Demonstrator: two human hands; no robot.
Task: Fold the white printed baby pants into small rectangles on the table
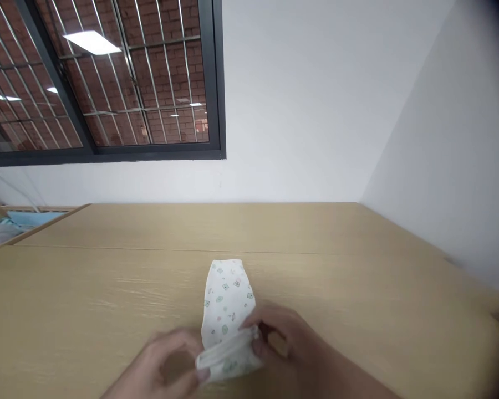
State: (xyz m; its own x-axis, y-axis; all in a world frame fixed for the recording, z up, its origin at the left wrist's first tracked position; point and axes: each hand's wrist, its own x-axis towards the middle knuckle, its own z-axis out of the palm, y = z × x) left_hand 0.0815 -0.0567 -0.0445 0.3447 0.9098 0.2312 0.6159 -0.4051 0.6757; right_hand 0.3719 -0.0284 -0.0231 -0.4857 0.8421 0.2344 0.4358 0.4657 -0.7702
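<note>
A white cloth piece (227, 296) with small green and pink prints lies on the wooden tabletop (128, 310), its narrow end pointing away from me. Its near end is folded over into a thick band. My left hand (166, 360) pinches the left corner of that fold between thumb and fingers. On the right side, my right hand (286, 343) grips the fold's other end, fingertips on top and thumb below. Both hands are slightly blurred. Whether the cloth is one layer or a sewn item such as a bib or small garment, I cannot tell.
A dark-framed window (158, 149) with metal bars is in the white wall (295, 111) behind the table. At the far left, a wooden-edged bin (45, 227) holds light blue and white material. A seam runs across the tabletop.
</note>
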